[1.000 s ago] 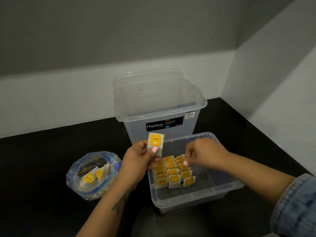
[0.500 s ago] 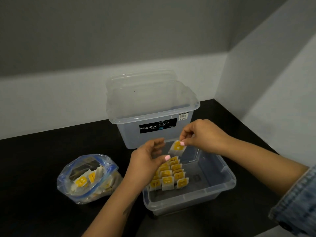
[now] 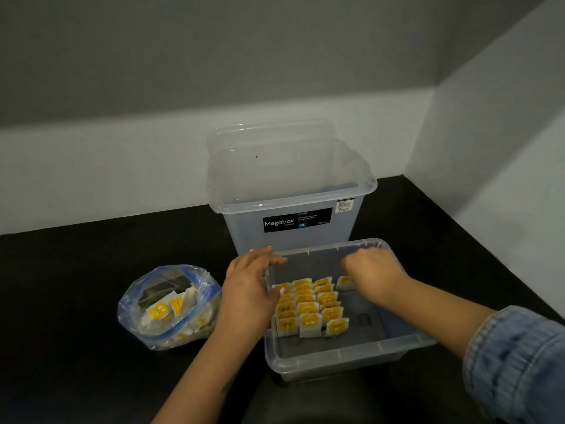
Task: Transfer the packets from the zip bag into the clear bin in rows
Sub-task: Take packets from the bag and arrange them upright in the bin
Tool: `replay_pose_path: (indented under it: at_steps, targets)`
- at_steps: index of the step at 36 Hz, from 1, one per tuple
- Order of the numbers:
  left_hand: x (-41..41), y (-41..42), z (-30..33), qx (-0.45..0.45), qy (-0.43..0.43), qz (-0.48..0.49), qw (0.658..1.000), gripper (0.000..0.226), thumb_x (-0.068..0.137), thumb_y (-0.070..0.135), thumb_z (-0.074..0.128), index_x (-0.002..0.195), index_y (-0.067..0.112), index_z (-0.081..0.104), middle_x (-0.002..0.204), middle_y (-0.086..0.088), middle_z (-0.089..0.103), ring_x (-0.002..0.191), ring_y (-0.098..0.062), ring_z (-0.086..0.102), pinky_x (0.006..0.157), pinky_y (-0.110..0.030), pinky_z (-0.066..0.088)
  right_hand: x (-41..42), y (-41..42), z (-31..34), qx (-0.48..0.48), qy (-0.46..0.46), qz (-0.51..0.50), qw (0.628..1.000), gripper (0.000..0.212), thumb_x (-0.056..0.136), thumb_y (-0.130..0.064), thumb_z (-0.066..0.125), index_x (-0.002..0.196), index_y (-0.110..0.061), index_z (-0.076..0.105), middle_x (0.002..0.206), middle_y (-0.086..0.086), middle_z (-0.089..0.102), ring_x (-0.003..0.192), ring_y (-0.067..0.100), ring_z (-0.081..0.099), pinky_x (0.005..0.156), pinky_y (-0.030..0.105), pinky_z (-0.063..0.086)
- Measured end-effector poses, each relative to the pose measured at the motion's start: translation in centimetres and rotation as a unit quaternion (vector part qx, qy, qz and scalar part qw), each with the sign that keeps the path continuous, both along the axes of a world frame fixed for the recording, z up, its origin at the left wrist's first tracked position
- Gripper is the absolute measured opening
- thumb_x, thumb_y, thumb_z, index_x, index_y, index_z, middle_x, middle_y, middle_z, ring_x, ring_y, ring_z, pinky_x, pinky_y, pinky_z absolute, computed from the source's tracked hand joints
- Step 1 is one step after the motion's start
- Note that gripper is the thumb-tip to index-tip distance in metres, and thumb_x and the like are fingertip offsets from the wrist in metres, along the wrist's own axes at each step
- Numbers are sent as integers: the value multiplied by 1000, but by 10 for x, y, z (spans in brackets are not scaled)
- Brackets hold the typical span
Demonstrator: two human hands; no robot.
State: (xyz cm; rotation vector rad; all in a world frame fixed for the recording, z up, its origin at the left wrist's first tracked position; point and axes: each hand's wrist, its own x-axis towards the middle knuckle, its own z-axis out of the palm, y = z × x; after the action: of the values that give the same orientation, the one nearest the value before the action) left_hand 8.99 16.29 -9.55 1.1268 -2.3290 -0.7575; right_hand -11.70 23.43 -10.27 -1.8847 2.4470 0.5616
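The low clear bin (image 3: 351,356) stands in front of me on the black surface. Several white packets with yellow labels (image 3: 308,309) stand in it in three rows along its left side. My right hand (image 3: 374,270) reaches into the bin with curled fingers and pinches one packet (image 3: 345,282) at the back, just right of the rows. Over the bin's left rim hovers my left hand (image 3: 252,290), fingers relaxed and holding nothing. The zip bag (image 3: 171,304) lies open to the left with several packets inside.
A taller clear Megabox bin (image 3: 290,191) stands directly behind the low bin, with a clear lid leaning at its back. White walls close the corner behind and to the right. My right arm wears a denim sleeve (image 3: 516,362).
My left hand passed the packet to my right hand and then opened over the bin's rim. My right hand carried that packet down into the bin, beside the rows.
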Motion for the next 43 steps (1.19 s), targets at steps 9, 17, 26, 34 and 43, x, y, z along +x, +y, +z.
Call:
replay_pose_path:
  at_steps: [9,17,26,34,43]
  targets:
    - [3,1,-3,10,-8,-1,1000,44,81,15,70,114,40,55,137,17,43,134,-6,27,101,-18,18,5,-7,-11,22,19,15,999,23,92,-9,54,114,-13,59,106,8,65,96,22,62,75,31,48]
    - [3,2,-5,15,5,2,1000,41,81,17,70,114,38,56,133,17,47,132,-6,32,102,-19,25,7,-8,-11,37,39,33,998,28,92,-9,54,120,-13,56,111,8,64,99,23,62,80,33,49]
    - [8,7,-2,18,66,29,997,31,85,23,66,110,39,58,125,21,50,125,-2,40,104,-24,37,3,-7,-4,4,38,43,998,30,92,-17,54,122,-15,51,113,5,62,103,22,60,74,30,44]
    - [51,-8,3,-12,87,79,993,35,86,10,63,97,43,56,121,19,53,116,2,45,96,-13,35,15,-6,27,-104,-37,11,994,16,91,-38,53,100,-26,59,89,-3,65,83,15,62,67,27,48]
    - [113,-54,8,-39,53,148,987,43,84,-2,58,99,38,58,124,14,54,123,-10,46,104,-32,40,82,-38,60,-212,-130,46,968,18,86,-45,61,95,-30,62,91,-6,67,91,17,61,65,26,40]
